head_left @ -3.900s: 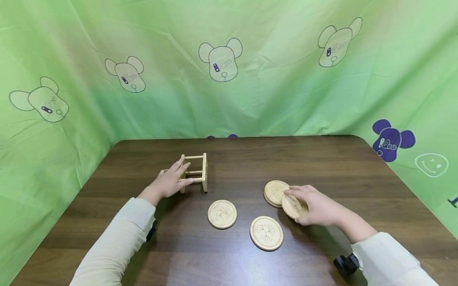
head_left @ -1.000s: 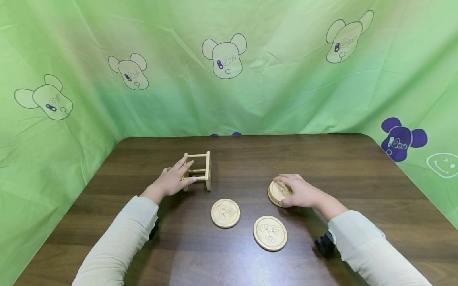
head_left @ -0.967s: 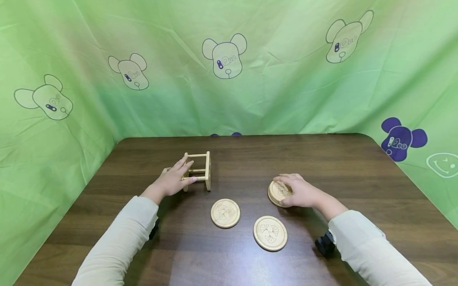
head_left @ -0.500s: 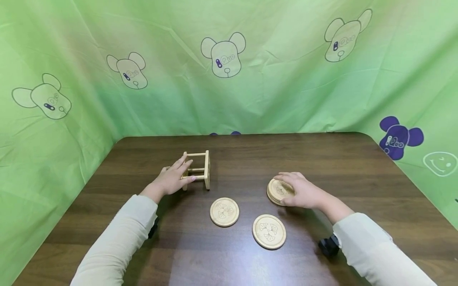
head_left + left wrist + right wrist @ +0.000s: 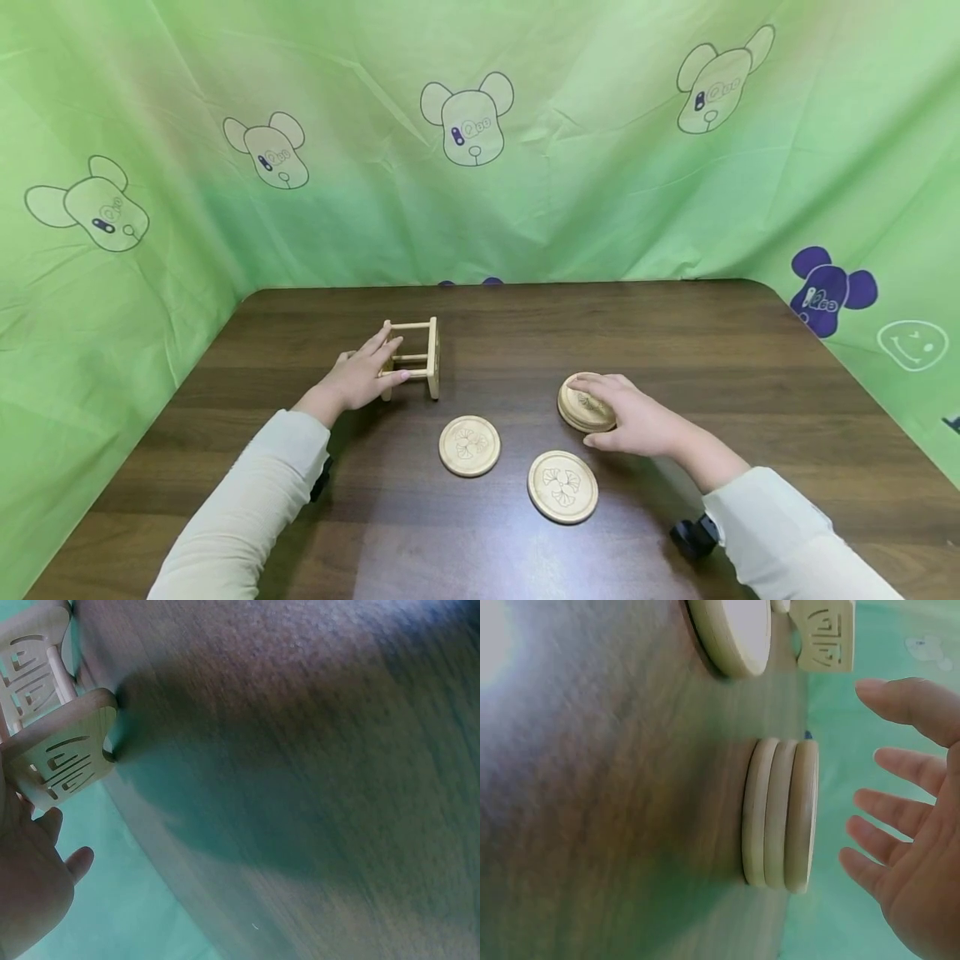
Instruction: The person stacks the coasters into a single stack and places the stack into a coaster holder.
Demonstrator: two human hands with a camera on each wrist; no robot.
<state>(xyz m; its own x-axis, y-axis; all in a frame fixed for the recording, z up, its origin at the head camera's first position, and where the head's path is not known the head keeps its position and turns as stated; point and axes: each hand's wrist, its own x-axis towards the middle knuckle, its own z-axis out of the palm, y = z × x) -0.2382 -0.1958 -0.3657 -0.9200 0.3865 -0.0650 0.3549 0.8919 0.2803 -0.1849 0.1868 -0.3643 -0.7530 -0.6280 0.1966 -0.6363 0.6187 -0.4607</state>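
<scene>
My left hand (image 5: 358, 377) grips the left side of a small wooden coaster rack (image 5: 432, 360), its thumb over the front bar. Cut-out slots show in the rack's side panel (image 5: 71, 761) in the left wrist view. To the right, a stack of three round wooden coasters (image 5: 583, 408) lies on the table, neatly aligned in the right wrist view. Above this stack is my right hand (image 5: 637, 417), fingers spread and apart from the top coaster (image 5: 802, 817). Two single coasters lie flat nearer the front, one at the middle (image 5: 469, 447) and one to its right (image 5: 562, 487).
Everything stands on a dark wood-grain table (image 5: 480, 542). A green curtain (image 5: 360, 225) printed with bear heads hangs behind and along both sides of it. A black wrist camera (image 5: 693, 537) sits under my right sleeve.
My right hand earlier held a coaster beside the stack, then set it on top. Now its fingers have opened and the hand has lifted off slightly. The left hand stays on the rack.
</scene>
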